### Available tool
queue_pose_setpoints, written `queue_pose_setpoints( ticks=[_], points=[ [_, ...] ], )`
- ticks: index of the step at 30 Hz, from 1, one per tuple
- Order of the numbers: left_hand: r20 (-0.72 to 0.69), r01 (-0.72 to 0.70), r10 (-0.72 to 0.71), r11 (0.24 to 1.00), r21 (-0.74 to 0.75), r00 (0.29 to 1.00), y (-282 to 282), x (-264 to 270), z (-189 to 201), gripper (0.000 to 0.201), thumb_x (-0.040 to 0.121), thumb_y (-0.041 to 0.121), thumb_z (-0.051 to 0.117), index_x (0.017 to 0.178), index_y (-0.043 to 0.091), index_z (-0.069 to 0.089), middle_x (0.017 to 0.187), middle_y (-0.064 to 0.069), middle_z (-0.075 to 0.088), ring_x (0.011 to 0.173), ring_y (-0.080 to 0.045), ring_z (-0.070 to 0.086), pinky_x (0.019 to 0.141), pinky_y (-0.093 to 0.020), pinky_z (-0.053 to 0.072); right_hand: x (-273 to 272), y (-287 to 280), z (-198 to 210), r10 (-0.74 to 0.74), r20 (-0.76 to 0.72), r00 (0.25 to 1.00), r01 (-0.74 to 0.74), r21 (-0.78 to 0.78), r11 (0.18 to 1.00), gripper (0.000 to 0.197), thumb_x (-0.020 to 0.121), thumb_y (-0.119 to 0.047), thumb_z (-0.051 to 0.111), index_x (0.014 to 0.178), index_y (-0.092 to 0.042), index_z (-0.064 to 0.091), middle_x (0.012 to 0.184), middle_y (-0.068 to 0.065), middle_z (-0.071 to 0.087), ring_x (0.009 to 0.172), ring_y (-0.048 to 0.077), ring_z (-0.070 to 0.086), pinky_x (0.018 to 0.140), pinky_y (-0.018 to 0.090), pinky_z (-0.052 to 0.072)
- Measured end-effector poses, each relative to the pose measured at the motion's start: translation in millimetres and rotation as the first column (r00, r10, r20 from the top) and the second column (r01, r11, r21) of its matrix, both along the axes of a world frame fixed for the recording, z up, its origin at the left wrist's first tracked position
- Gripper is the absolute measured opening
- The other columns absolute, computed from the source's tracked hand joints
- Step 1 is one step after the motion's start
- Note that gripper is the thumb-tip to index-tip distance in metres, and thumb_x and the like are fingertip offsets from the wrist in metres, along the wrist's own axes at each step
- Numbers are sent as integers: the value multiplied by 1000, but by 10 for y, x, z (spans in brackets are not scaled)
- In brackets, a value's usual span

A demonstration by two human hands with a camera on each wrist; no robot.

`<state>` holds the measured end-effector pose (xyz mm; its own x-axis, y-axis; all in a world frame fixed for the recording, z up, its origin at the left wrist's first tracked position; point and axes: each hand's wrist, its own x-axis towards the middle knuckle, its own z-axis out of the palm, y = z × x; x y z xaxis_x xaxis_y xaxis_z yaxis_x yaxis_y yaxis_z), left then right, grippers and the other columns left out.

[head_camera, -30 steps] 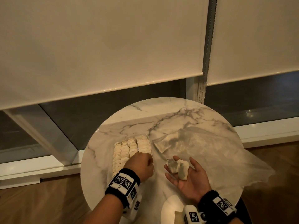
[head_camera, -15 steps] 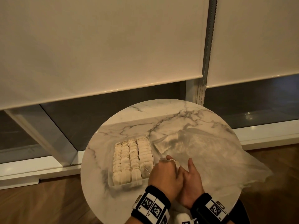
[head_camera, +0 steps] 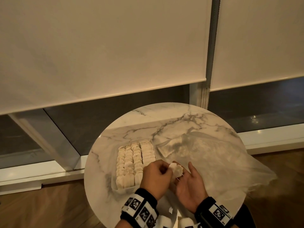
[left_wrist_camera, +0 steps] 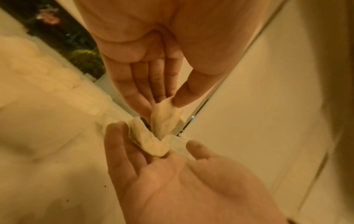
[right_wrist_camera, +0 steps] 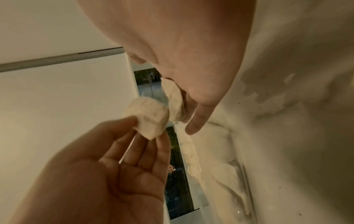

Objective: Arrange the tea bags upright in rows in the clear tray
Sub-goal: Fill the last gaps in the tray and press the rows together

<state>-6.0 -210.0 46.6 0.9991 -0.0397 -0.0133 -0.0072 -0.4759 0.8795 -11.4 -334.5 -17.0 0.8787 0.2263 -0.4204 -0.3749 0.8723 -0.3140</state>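
Right of the clear tray (head_camera: pixel 115 186), crumpled plastic bag (head_camera: pixel 213 155) behind hands (head_camera: pixel 172 176).

- Standing before the window: round marble table (head_camera: pixel 172 122), grey-veined.
- Hanging partly lowered: two cream roller blinds (head_camera: pixel 102 46), bead chain (head_camera: pixel 207 63) between.
- Showing dark below: window glass (head_camera: pixel 125 111).
- Running underneath: wooden floor (head_camera: pixel 41 208), warm dim lighting.
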Motion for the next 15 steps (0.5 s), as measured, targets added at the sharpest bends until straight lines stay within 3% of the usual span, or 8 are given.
queue_pose_setpoints(
  ticks=[4, 8, 12, 15],
  points=[
    [-137, -66, 32, 965, -254, 990, 155, 45, -33, 7, 71, 26, 73, 72, 19, 73, 71, -7, 72, 71, -27, 70, 70, -44, 59, 5, -15, -8, -2, 39, 999, 3, -33, 999, 45, 96, -38, 51, 131, -10, 52, 123, 21, 66, 105, 33, 66, 91, 45, 53],
    [-267, -155, 40, 892, -424, 963, 277, 54, -59, 16, 91, -1, 62, 80, 8, 68, 71, -8, 70, 69, -23, 68, 65, -36, 57, 15, 7, -36, -24, 52, 998, 32, -175, 984, 34, 98, -17, 54, 129, -4, 58, 126, 21, 66, 111, 35, 66, 87, 44, 56],
    [-302, -225, 83, 852, -473, 950, 461, 50, -95, 11, 92, -4, 58, 95, 3, 66, 71, -7, 71, 63, -18, 68, 58, -32, 55, 15, 32, -89, -47, 56, 997, 60, -264, 963, 28, 99, -6, 51, 126, -1, 59, 118, 21, 70, 107, 34, 69, 86, 44, 55],
    [-282, -295, 177, 838, -459, 943, 720, 60, -149, 14, 92, -3, 59, 104, 2, 66, 85, -15, 73, 73, -26, 69, 65, -36, 57, 7, 28, -106, -33, 72, 997, 52, -287, 957, 27, 98, -4, 51, 124, -2, 60, 117, 22, 70, 100, 31, 71, 84, 40, 58]
  ],
)
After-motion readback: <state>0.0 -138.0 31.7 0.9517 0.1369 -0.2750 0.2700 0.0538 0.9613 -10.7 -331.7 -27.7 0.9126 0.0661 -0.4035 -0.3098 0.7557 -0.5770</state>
